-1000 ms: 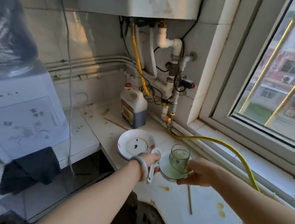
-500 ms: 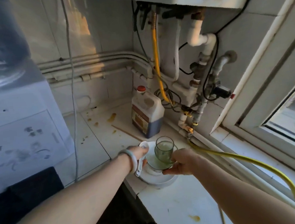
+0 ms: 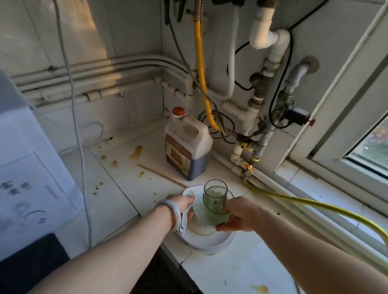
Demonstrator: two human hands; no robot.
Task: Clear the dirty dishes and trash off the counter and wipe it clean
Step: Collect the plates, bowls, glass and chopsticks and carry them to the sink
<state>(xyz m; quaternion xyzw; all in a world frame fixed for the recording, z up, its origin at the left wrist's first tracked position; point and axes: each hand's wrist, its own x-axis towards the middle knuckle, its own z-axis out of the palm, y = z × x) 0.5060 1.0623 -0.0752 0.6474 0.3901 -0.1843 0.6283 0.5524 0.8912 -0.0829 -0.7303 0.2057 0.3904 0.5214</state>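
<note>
My right hand [image 3: 239,215] curls fingers [image 3: 228,226] round bowl [image 3: 208,214], glass [image 3: 215,200] upright inside, directly over plate [image 3: 210,242] at worktop [image 3: 235,279] front edge. Left hand [image 3: 181,203] grips spoon [image 3: 185,218] at plate's left rim.

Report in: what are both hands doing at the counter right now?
Left hand grips white spoon. Right hand holds bowl carrying glass, over white plate. Chopstick, jug, stains on counter behind.

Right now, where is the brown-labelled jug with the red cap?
In the head view the jug stands upright at the back of the counter, centre frame, just left of the wall pipes and beyond the glass.
</note>
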